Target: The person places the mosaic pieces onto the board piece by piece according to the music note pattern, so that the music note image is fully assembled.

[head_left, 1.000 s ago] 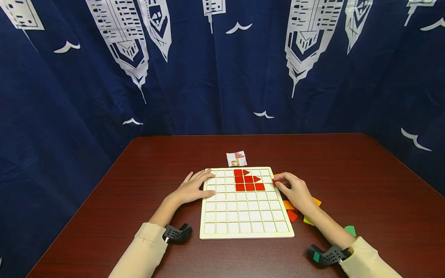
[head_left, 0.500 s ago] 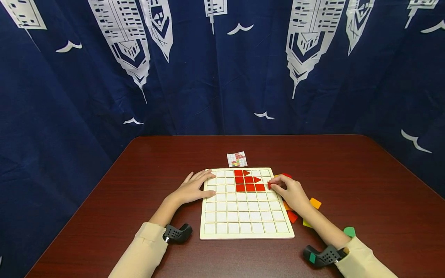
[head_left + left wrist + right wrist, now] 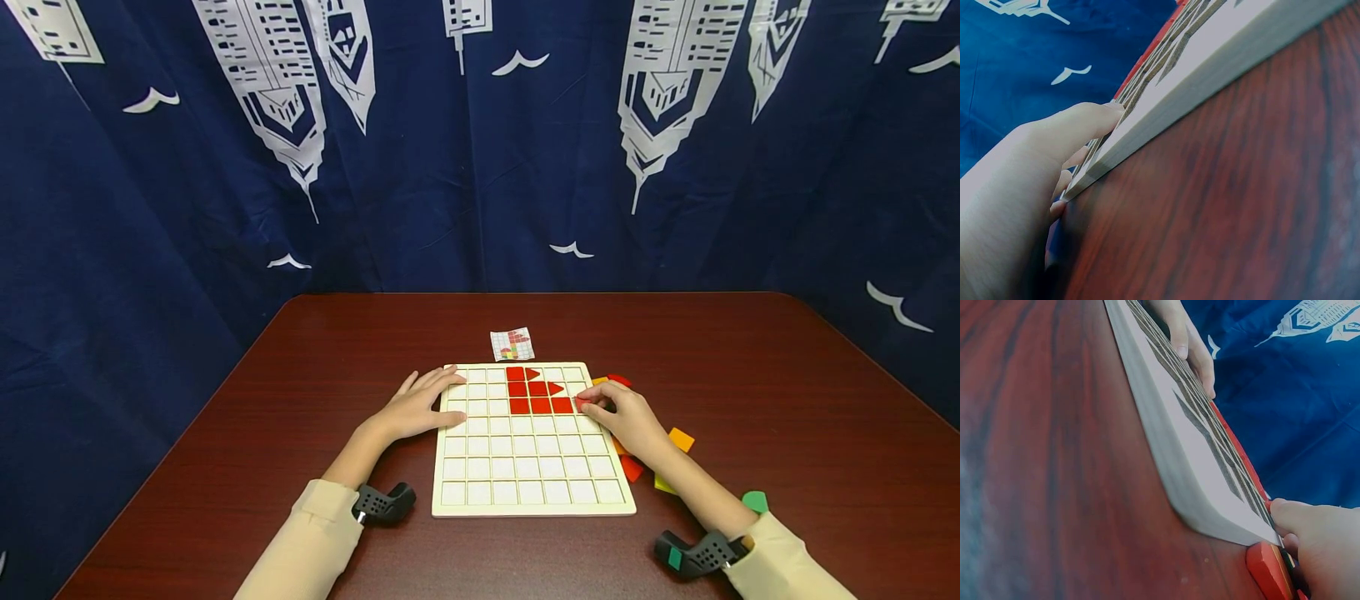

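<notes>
A cream grid board (image 3: 517,492) lies on the table, with red square and triangular tiles (image 3: 540,406) set in its upper rows. My left hand (image 3: 408,411) rests on the board's upper left edge, fingers extended and thumb on the border cells. At the right end of the third row, my right hand (image 3: 633,421) pinches a small red tile (image 3: 579,402) between thumb and fingers, close over the cells. Most of that tile is hidden by the fingertips. In the right wrist view, the right thumb (image 3: 1291,515) is right at the board's edge.
Behind the board lies a small printed card (image 3: 513,343) with a coloured grid pattern. Loose tiles lie right of the board: red (image 3: 632,468), orange (image 3: 681,438), yellow (image 3: 663,484) and green (image 3: 755,501), partly under the right forearm. A blue curtain (image 3: 420,183) hangs behind the table.
My right hand has moved left from beside the board to over its right column, carrying the red tile towards the third row's red squares. The left hand has stayed in place.
</notes>
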A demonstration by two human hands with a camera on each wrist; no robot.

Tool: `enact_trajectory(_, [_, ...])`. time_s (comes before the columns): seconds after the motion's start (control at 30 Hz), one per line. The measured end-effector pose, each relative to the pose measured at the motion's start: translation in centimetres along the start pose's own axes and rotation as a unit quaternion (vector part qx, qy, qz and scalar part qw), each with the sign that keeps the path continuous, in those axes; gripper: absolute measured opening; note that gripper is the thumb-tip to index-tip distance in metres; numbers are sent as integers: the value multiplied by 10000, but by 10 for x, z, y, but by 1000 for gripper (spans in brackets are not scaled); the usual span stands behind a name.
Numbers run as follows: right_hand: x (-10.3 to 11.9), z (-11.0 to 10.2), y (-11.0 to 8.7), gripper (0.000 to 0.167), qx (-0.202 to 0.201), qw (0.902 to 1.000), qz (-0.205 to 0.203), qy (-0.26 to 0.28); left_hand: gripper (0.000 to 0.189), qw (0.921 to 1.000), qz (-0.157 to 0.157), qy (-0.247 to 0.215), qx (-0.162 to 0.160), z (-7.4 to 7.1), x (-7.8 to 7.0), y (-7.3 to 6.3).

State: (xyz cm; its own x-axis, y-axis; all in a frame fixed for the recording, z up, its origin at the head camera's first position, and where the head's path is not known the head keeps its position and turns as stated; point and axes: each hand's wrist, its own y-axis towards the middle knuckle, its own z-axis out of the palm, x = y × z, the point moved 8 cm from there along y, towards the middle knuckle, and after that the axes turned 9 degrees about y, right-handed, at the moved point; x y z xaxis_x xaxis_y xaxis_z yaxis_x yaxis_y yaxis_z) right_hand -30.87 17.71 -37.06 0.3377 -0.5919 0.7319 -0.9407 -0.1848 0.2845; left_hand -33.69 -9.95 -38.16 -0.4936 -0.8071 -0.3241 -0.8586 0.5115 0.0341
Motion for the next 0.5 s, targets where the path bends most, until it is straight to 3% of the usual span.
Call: enact_trajectory(0.5, [3,1,0,16,84,9995,-275,-111,59,10000,-13,-9,24,0,0,0])
